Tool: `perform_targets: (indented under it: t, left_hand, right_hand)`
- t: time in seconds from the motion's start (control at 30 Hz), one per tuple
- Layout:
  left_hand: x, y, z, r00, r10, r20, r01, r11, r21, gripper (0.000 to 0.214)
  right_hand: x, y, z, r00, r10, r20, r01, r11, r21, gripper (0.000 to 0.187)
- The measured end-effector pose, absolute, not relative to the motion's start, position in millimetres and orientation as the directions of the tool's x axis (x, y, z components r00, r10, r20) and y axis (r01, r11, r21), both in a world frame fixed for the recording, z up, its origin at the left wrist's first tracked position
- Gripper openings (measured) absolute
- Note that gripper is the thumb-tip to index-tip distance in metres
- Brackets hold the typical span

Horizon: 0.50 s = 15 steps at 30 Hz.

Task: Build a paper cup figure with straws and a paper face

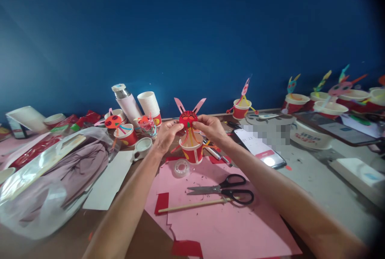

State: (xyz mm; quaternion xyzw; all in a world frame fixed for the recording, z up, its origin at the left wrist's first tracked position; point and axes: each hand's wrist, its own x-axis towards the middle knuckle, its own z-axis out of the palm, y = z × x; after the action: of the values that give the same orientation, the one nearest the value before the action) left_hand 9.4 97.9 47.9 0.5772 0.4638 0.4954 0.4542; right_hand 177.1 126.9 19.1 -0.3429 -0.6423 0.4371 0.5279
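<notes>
Between my two hands is a red paper rabbit face (188,117) with pink ears, drawn lashes and a green nose. My left hand (169,134) pinches its left edge, and my right hand (211,127) pinches the right edge. Yellow and orange paper strips run down from the face to a red and white paper cup (192,152) standing just below. A roll of clear tape (181,167) lies before the cup. Nearer to me, open black-handled scissors (222,189) and a thin wooden stick (195,205) rest on a pink paper sheet (216,223).
At left are a clear plastic bag (54,187), a white card (110,179), a white mug (142,148), a flask (128,100) and stacked paper cups (149,104). Rightward lie a lit phone (258,146) and a tablet (337,128). Several decorated cups (242,108) stand along the blue wall (192,30).
</notes>
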Motion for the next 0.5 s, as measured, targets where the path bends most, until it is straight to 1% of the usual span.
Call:
perform_targets:
  t: [0.13,0.23,0.3,0.43,0.5]
  left_hand:
    - [8.9,98.6,49.2,0.071,0.986,0.152,0.024,-0.154,0.988,0.019]
    - [10.2,100.1,48.7,0.032,0.988,0.152,0.036,-0.153,0.988,0.019]
    - [11.2,100.4,48.1,0.002,0.985,0.175,0.094,-0.174,0.98,0.02]
    - [13.0,98.4,48.0,-0.05,0.957,0.287,0.29,-0.261,0.921,0.018]
    - [13.7,96.7,48.5,-0.055,0.947,0.317,0.329,-0.283,0.901,0.018]
  right_hand:
    - [179.2,125.0,20.5,-0.208,0.905,0.371,0.01,0.381,-0.924,0.018]
    - [180.5,124.4,21.0,-0.216,0.899,0.381,0.064,0.403,-0.913,0.017]
    - [180.2,124.4,21.1,-0.216,0.893,0.394,0.097,0.421,-0.902,0.018]
    - [178.4,125.2,20.7,-0.218,0.892,0.396,0.104,0.424,-0.9,0.017]
    - [178.3,125.6,20.8,-0.226,0.892,0.393,0.099,0.422,-0.901,0.016]
